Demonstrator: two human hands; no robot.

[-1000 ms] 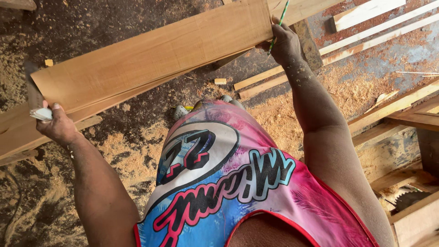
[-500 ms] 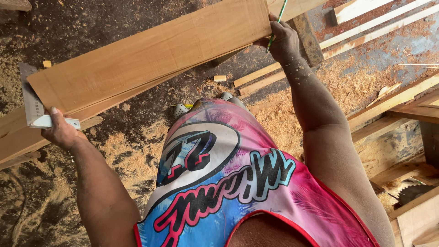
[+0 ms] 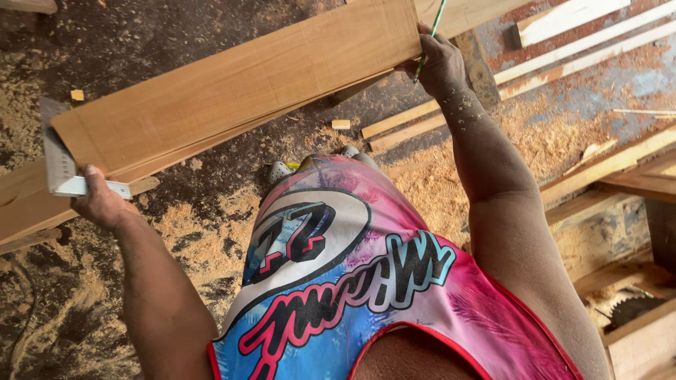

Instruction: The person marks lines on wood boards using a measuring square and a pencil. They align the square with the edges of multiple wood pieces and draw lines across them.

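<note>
Wide board [image 3: 239, 84] is held up slanted over the sawdust floor [image 3: 176, 225], gripped at its far end by the right hand [image 3: 442, 65] w/ a green pencil [image 3: 429, 35]. Metal square [image 3: 60, 165] is clasped by the left hand [image 3: 102, 204] against the near end; step looks like marking out, so square needs seating flush on the edge before a line is drawn.

A long board [image 3: 239, 91] runs slantwise across, above a sawdust-strewn floor [image 3: 197, 232]. A try square [image 3: 67, 165] sits against its left end, a pencil [image 3: 429, 35] at its right end. Thin wood strips [image 3: 563, 63] lie to the right, beyond the board.
</note>
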